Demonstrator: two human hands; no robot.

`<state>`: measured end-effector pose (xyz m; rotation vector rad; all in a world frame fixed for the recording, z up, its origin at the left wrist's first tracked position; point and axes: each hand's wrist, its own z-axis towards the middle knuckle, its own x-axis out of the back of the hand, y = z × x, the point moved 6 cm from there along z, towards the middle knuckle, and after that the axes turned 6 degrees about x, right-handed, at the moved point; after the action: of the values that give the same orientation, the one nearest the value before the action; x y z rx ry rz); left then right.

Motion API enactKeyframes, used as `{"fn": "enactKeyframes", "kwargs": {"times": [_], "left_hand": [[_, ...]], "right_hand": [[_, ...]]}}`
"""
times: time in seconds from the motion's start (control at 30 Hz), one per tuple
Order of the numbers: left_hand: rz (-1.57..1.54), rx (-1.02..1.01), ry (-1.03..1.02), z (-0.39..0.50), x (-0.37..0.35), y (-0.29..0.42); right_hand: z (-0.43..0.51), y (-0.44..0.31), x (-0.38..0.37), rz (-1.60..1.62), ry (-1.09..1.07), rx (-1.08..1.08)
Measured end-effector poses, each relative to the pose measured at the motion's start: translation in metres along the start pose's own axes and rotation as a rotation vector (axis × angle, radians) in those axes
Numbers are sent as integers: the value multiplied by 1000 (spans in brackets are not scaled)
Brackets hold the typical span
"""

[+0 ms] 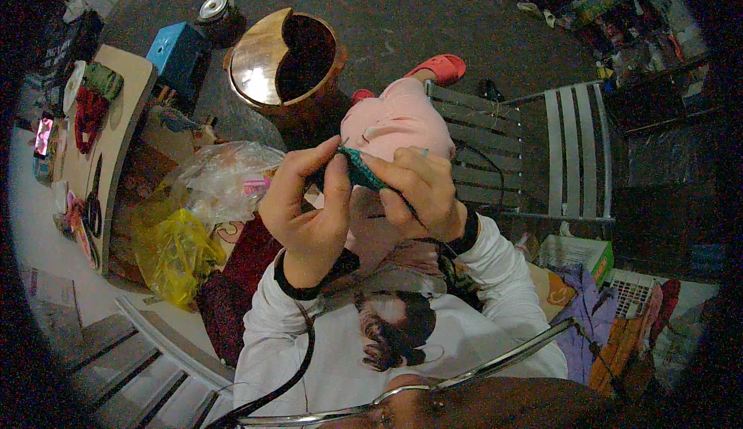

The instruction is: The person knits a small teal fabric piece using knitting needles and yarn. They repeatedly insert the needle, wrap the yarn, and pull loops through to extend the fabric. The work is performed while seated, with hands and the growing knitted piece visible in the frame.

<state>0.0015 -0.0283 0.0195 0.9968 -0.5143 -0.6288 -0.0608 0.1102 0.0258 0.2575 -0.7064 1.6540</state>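
Over my lap, both hands meet at a small teal crocheted or knitted piece (361, 168). My left hand (307, 202) pinches one end of it between thumb and forefinger. My right hand (421, 191) grips the other side with bent fingers. A thin tip pokes up by my left fingertips, and a small teal end (425, 152) shows above my right knuckles; whether both belong to one crochet hook is hidden by the fingers. From the piece, a dark strand (409, 205) runs down past my right fingers. Below lie my pink trousers (400, 115).
On my left are a wooden bin (255, 63) with a half-open lid, a clear plastic bag (223, 179) and a yellow bag (183, 255). The side table (130, 92) holds scissors (94, 197), yarn and a lit phone (43, 134). A slatted chair (484, 168) stands at right.
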Motion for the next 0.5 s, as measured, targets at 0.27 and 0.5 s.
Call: {"fn": "enactKeyframes", "kwargs": {"times": [0.27, 0.5], "left_hand": [[-99, 245, -94, 2, -3, -11], [-115, 323, -117, 4, -2, -13]], "right_hand": [[-3, 6, -2, 10, 24, -52], [0, 5, 0, 18, 17, -37]]}}
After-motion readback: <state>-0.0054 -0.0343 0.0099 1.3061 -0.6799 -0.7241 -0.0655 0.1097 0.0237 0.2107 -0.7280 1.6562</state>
